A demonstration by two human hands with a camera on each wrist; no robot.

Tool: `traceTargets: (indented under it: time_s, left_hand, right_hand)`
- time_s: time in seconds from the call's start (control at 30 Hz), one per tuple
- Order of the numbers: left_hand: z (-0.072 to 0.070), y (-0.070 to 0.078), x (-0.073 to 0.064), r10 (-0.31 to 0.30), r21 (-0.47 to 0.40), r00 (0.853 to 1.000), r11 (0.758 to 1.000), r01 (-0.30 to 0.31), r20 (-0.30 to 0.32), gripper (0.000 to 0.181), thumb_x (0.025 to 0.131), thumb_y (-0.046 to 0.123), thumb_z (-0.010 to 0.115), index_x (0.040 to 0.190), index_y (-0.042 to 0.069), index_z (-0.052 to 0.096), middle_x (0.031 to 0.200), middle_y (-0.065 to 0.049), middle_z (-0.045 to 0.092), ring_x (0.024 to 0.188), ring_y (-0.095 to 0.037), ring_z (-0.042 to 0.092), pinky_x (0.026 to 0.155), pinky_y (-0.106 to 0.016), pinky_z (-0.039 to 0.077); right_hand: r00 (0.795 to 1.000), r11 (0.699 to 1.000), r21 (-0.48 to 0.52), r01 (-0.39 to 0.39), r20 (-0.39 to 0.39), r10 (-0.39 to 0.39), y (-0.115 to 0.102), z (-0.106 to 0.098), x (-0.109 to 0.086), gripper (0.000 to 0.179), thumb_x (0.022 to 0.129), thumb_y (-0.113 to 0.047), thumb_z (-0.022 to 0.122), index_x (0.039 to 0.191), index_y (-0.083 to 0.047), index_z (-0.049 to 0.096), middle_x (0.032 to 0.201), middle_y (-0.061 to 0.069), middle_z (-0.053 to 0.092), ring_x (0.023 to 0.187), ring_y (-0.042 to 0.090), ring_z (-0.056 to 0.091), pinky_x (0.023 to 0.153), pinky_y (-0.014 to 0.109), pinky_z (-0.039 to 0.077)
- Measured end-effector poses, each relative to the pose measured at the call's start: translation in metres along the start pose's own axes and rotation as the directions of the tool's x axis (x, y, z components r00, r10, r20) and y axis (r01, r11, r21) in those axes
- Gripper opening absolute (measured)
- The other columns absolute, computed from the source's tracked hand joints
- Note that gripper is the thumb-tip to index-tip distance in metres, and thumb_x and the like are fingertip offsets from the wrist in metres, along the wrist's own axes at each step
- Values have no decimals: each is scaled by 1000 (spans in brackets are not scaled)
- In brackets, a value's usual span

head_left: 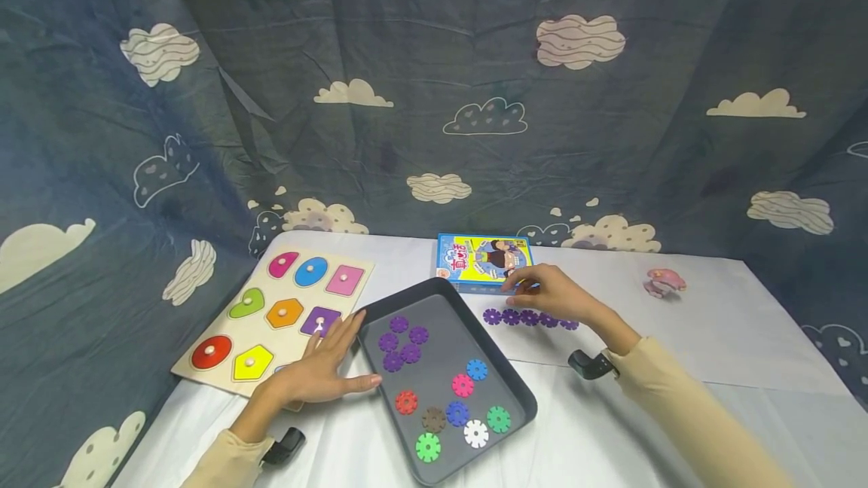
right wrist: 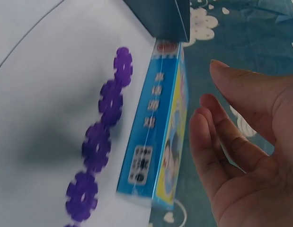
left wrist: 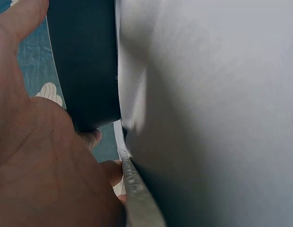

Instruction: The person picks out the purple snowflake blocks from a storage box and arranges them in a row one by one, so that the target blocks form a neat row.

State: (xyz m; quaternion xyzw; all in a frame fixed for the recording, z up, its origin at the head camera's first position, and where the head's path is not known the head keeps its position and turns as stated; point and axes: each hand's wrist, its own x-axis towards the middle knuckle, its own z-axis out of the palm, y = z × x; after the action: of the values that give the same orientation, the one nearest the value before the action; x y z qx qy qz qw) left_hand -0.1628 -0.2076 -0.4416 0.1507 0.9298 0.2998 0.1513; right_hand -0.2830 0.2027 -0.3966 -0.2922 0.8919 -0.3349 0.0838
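Observation:
Fingers spread, my left hand (head_left: pixel 320 369) rests at the left edge of a dark grey tray (head_left: pixel 435 333). In the left wrist view, this hand (left wrist: pixel 42 161) lies beside the tray's side wall (left wrist: pixel 84 56). Inside the tray sit several purple notched discs (head_left: pixel 410 353) in a cluster, and other single discs, among them a white one (head_left: pixel 476 434) and a red one (head_left: pixel 406 402). My right hand (head_left: pixel 552 296) hovers above a row of purple notched discs (head_left: pixel 510 316), near a blue box. Its fingers (right wrist: pixel 226 137) are loosely bent, with nothing seen between them.
The blue and yellow picture box (head_left: pixel 483 258) lies behind the tray. A wooden shape puzzle board (head_left: pixel 267 288) with knobbed pieces is at the left, partly under my left hand. A small pink toy (head_left: pixel 666 282) stands at the far right. A cloud-printed cloth (head_left: pixel 434 134) hangs behind.

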Motion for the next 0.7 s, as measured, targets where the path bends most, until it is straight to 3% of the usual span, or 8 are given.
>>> traceTargets:
  time_s: [0.43, 0.7]
  left_hand:
    - [0, -1, 0, -1, -2, 1000, 1000, 1, -1, 114, 83, 65, 69, 163, 24, -1, 170, -9, 1, 156, -36, -8, 118, -69, -11]
    - [0, -1, 0, -2, 9, 1000, 1000, 2, 1, 114, 83, 66, 68, 163, 24, -2, 170, -9, 1, 156, -36, -8, 118, -68, -10]
  right_hand:
    - [995, 998, -1, 55, 78, -55, -32, 18, 22, 21, 89, -14, 76, 108, -6, 74, 95, 4, 71, 79, 14, 63, 77, 28, 55]
    - [985, 993, 13, 113, 127, -114, -48, 29, 38, 23, 89, -13, 76, 110, -4, 73, 103, 9, 73, 89, 17, 68, 89, 36, 59]
